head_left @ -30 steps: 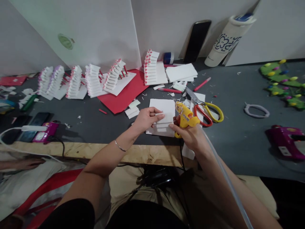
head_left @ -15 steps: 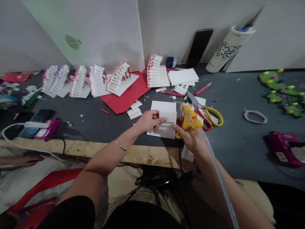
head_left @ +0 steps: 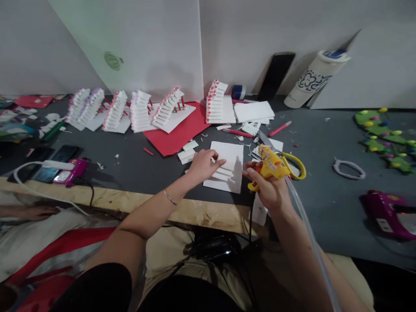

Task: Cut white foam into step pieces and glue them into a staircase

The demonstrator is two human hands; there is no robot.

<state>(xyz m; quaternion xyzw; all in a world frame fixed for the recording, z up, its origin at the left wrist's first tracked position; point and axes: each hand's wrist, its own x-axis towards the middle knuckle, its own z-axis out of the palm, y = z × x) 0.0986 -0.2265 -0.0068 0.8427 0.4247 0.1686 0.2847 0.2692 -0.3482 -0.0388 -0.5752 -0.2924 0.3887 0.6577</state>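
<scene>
Our right hand (head_left: 270,187) clasps the glue gun (head_left: 272,165); left of that grip, our left hand (head_left: 203,166), thumb and forefinger parted, hovers over the card (head_left: 229,151)

Pale grey-white panels stand upright behind the tabletop (head_left: 321,208). A straight vertical edge separates the middle panel (head_left: 240,34) from the faintly green-tinted panel (head_left: 152,39) to its left, which bears a small green oval motif (head_left: 112,60). At right, another whitish panel (head_left: 383,73) shows a slanting edge. The tabletop is matt dark grey, with a raw, wood-coloured front strip (head_left: 208,212) (its grain blotchy and uneven). Light is soft and muted, casting blurred shadows on the panels; beneath the strip everything turns dim.
</scene>
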